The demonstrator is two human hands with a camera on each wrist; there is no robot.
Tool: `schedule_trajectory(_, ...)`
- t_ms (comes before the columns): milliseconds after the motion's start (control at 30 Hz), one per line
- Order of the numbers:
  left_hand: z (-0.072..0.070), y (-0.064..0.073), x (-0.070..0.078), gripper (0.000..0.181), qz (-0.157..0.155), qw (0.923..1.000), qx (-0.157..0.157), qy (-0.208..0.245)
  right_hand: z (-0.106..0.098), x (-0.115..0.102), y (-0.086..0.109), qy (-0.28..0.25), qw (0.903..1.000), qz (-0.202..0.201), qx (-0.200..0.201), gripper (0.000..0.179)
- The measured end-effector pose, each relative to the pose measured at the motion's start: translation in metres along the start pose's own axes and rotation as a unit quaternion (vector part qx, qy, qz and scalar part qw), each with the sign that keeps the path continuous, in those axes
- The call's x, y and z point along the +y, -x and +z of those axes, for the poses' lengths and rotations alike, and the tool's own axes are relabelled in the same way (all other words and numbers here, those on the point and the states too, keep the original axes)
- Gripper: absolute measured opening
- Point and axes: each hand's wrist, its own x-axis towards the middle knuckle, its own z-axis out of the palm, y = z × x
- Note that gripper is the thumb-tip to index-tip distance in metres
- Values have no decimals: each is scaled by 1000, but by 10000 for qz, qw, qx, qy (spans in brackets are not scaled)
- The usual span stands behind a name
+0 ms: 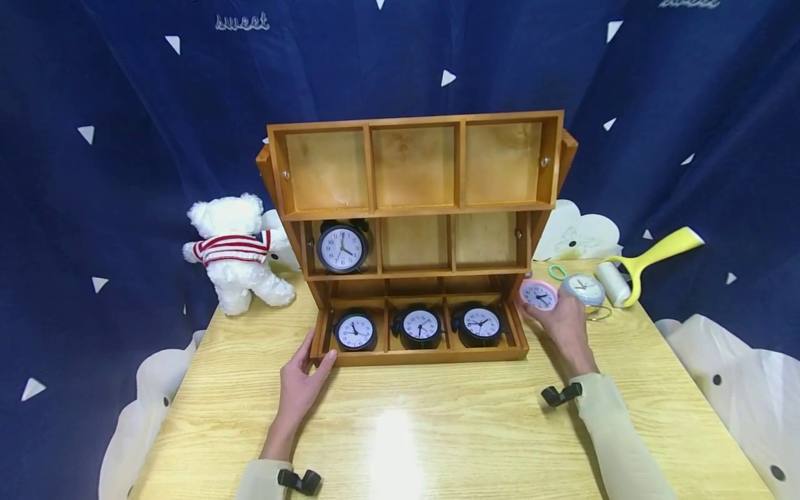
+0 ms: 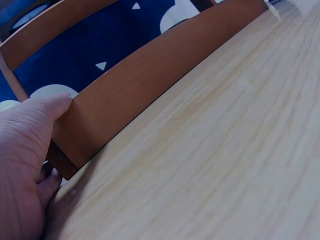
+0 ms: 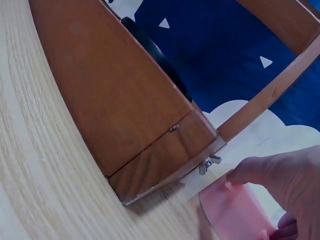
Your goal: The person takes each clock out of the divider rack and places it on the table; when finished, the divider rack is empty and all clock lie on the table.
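Note:
A three-tier wooden rack (image 1: 420, 357) stands on the table, its tiers split into compartments. Three black alarm clocks fill the bottom tier: left (image 1: 355, 331), middle (image 1: 420, 326) and right (image 1: 480, 324). Another black alarm clock (image 1: 342, 248) sits at the left of the middle tier. My left hand (image 1: 303, 382) holds the rack's front left corner, thumb on the front board (image 2: 125, 75), fingers round the side. Beside the rack's right end, my right hand (image 1: 564, 332) grips a pink alarm clock (image 1: 539, 295), whose pink side (image 3: 235, 210) shows in the right wrist view.
A light blue alarm clock (image 1: 582, 288) lies just behind my right hand. Farther right are a white roll (image 1: 612, 283), a yellow-handled tool (image 1: 664, 251) and a green ring (image 1: 557, 272). A white teddy bear (image 1: 234, 246) sits left of the rack. Blue curtain (image 1: 387, 62) hangs behind.

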Motion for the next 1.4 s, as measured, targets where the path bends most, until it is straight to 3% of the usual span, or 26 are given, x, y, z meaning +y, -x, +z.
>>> schedule_trajectory(133,1,0,2,69,-34,10000,-13,-32,-8,-5,4,160,9998,-47,67,53)
schedule_trajectory(300,2,-1,1,69,-65,10000,-10,38,-23,-14,12,272,9983,-259,441,43)
schedule_trajectory(467,2,-2,0,69,-31,9999,18,124,-37,-24,19,87,9978,-302,592,53)
schedule_trajectory(633,2,-2,-2,69,8,9999,82,65,-45,-32,25,-18,9981,-435,438,66)
schedule_trajectory(1033,1,0,-2,69,-15,9999,98,67,-40,-45,47,-163,9958,-872,237,57)
schedule_trajectory(1400,1,0,-1,69,-36,9999,39,100,-25,-55,59,-437,9959,-727,-316,74)
